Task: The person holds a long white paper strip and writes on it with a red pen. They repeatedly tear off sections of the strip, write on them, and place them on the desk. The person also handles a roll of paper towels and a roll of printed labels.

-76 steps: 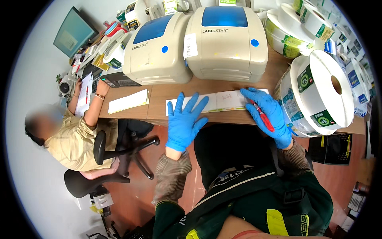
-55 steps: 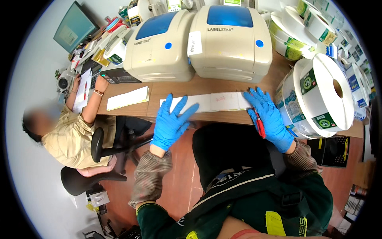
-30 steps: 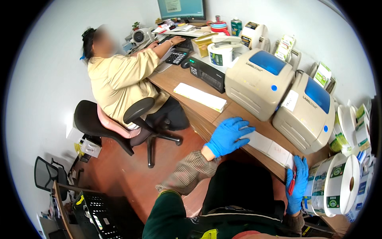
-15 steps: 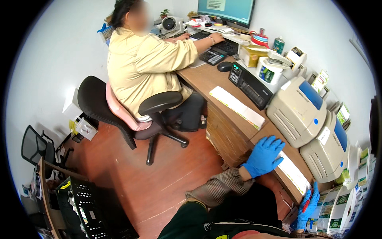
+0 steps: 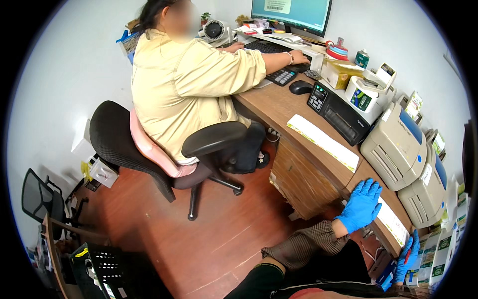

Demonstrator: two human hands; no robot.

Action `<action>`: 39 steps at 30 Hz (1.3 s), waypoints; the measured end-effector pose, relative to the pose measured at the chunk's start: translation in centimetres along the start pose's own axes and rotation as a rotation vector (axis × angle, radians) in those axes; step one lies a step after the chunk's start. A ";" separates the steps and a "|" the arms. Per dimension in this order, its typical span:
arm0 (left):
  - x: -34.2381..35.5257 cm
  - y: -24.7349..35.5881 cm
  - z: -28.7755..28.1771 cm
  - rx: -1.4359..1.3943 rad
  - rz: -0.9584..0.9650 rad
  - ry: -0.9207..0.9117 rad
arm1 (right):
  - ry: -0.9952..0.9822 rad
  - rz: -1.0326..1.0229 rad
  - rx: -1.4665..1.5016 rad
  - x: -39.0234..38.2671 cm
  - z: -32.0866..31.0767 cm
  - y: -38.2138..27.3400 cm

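My left hand (image 5: 361, 205), in a blue glove, lies flat with fingers spread on the front edge of the wooden desk (image 5: 298, 112), touching the end of a white label strip (image 5: 393, 223). At the far lower right, my right hand (image 5: 409, 259), also in a blue glove, holds a thin red pen (image 5: 407, 255) beside the same strip. Two beige label printers (image 5: 398, 147) (image 5: 427, 192) stand just behind the strip.
A person in a cream jacket (image 5: 189, 84) sits on a black office chair (image 5: 149, 154) at the desk's far end, hands on a keyboard (image 5: 266, 47). A second paper strip (image 5: 323, 142), a black printer (image 5: 338, 112), a monitor (image 5: 291, 12) and label rolls (image 5: 438, 254) are on the desk. Crates (image 5: 99, 269) stand at the lower left.
The view has swung left toward the seated person, so my hands and the printers now sit at the lower right. My left hand stays on the strip; the right still holds the pen.
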State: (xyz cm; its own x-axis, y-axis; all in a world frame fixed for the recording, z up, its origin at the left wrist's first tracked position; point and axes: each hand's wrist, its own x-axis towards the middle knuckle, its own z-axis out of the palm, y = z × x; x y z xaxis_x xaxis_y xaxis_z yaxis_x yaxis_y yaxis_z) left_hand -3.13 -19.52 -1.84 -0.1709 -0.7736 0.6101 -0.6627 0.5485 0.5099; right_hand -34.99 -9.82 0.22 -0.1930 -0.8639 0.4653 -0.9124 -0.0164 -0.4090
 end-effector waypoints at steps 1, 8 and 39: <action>0.0 0.0 -0.1 -0.013 -0.001 -0.035 | 0.006 0.001 0.008 -0.1 0.0 0.3; -0.1 -0.2 0.2 -0.040 0.011 -0.038 | 0.019 0.018 0.027 -0.2 0.4 1.4; 0.8 0.0 -1.2 0.033 0.011 0.023 | 0.265 -0.066 -0.135 -0.1 1.1 0.3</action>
State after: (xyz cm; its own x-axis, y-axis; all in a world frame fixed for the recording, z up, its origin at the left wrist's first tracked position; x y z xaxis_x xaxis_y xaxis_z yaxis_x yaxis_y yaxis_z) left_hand -2.40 -19.76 -0.63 -0.1613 -0.7600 0.6296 -0.6847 0.5456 0.4832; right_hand -34.86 -10.30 -0.85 -0.2032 -0.7015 0.6831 -0.9624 0.0145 -0.2714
